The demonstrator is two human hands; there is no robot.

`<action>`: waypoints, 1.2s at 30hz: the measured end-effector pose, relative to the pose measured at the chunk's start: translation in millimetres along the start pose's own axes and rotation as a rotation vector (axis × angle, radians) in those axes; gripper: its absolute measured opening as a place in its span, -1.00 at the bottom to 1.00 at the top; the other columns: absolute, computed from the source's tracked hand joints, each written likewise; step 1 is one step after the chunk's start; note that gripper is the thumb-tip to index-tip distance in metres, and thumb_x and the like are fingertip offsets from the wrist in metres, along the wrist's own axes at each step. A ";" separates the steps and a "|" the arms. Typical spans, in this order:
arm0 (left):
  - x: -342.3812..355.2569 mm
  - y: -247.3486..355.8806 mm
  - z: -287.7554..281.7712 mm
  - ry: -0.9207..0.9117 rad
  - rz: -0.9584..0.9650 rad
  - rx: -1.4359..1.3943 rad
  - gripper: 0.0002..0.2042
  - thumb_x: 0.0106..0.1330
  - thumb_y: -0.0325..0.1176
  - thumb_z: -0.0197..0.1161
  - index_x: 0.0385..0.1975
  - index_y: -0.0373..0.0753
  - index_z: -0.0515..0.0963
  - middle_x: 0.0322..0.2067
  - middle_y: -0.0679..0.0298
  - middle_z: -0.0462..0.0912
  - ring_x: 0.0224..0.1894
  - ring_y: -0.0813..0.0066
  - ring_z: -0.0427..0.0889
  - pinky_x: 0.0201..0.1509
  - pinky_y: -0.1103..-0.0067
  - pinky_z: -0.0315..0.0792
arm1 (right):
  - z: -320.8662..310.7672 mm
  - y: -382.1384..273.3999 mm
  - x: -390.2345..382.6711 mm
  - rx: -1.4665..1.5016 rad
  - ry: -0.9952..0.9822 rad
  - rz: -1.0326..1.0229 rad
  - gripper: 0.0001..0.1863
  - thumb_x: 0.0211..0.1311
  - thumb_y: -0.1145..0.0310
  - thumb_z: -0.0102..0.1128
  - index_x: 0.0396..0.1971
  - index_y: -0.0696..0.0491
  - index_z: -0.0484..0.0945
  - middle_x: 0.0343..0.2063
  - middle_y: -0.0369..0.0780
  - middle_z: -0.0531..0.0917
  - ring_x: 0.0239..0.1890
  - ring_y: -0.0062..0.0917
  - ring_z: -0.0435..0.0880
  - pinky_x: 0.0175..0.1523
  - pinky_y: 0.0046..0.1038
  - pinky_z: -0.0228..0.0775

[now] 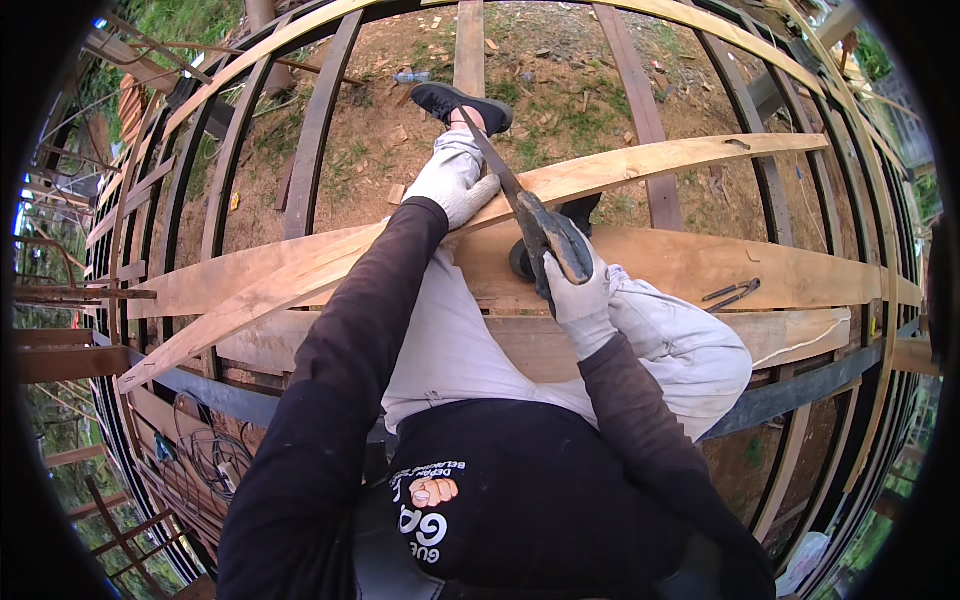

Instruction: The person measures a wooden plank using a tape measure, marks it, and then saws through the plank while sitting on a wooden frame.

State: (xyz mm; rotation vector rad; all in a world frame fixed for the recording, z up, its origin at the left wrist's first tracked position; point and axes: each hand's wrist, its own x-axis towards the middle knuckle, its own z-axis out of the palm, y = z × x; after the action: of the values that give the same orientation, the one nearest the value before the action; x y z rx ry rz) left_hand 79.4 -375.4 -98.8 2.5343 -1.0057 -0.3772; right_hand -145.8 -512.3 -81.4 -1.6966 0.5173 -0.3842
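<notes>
1. I'm looking down on a timber frame; several joists (640, 120) are running away over bare ground, too many cut off at the rim to count.
2. Two wide planks (800, 275) are lying across, side by side, under the legs.
3. One narrow board (620, 170) is slanting over them, low left to upper right. Left forearm (345, 330) is hiding part of it.
4. One handsaw (533, 218) is crossing the board, tip pointing away. Can't tell if the teeth are biting.
5. One heap of dark cable (200, 455) is lying at lower left.
6. Two gloved hands. Right hand (580, 290) is closing round the saw handle. Left hand (450, 188) is touching the board just beside the blade, fingers bending; can't tell how tightly.
7. One black shoe (440, 100) is showing beyond the saw tip.
8. One pliers-like tool (745, 288) is resting on the upper plank, right.
9. One clear bottle (412, 76) is lying on the ground, far side.
</notes>
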 end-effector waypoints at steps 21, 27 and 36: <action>-38.1 16.4 -13.8 0.111 0.212 0.155 0.09 -0.23 0.00 0.55 0.31 -0.54 0.22 0.31 -0.24 0.30 0.42 -0.05 0.23 0.55 0.41 0.07 | 15.7 14.4 17.6 0.063 -0.030 -0.135 -0.40 0.18 0.48 0.31 0.25 0.25 0.42 0.09 -0.06 0.65 0.17 -0.42 0.62 0.28 -0.42 0.40; -39.5 1.2 2.3 0.181 0.183 0.203 -0.02 -0.27 -0.04 0.55 0.21 -0.50 0.37 0.22 -0.21 0.42 0.36 -0.04 0.34 0.48 0.44 0.20 | 26.4 7.3 19.3 0.181 -0.087 -0.003 -0.49 0.23 0.51 0.27 0.21 0.19 0.47 -0.37 -0.30 0.67 -0.51 -0.74 0.59 -0.39 -0.59 0.50; -36.7 -5.3 0.3 0.139 0.169 0.207 -0.11 -0.21 0.00 0.51 0.15 -0.46 0.46 0.24 -0.18 0.42 0.38 -0.03 0.32 0.50 0.44 0.16 | -58.8 10.3 -117.9 0.158 -0.078 -0.012 -0.42 0.30 0.52 0.14 0.33 0.25 0.33 -0.36 -0.25 0.62 -0.61 -0.70 0.51 -0.44 -0.57 0.41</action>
State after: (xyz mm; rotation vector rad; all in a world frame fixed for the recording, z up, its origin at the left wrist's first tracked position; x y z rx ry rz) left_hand 56.5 -346.3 -97.6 2.5861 -1.2494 -0.0497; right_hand -277.3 -499.4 -77.0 -1.5566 0.4084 -0.3567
